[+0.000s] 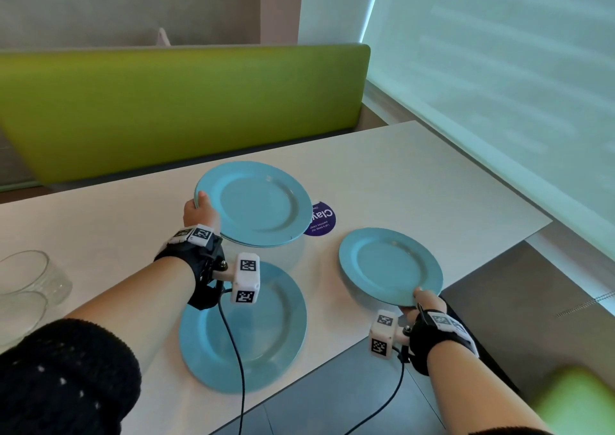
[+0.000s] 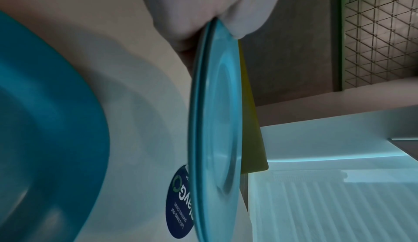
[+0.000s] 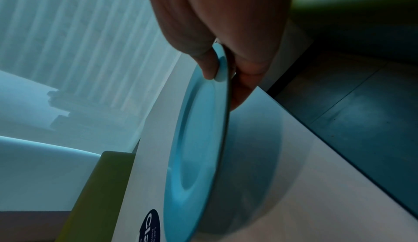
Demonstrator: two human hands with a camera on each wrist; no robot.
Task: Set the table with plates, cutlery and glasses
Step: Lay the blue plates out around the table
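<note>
My left hand (image 1: 199,210) grips the near-left rim of a small stack of blue plates (image 1: 256,203), held above the white table (image 1: 416,168); the left wrist view shows two rims of the stack (image 2: 214,120) pinched between thumb and fingers (image 2: 244,13). My right hand (image 1: 420,301) pinches the near rim of a single blue plate (image 1: 389,266), raised a little over the table's right part, with the thumb on top of that plate (image 3: 199,138) in the right wrist view. A third blue plate (image 1: 253,331) lies flat on the table near the front edge, under my left wrist.
Clear glasses (image 1: 30,278) stand at the table's left edge. A round purple sticker (image 1: 322,221) is on the tabletop between the plates. A green bench back (image 1: 183,108) runs behind the table, a window blind (image 1: 499,85) along the right, and grey floor (image 1: 499,301) past the near-right edge.
</note>
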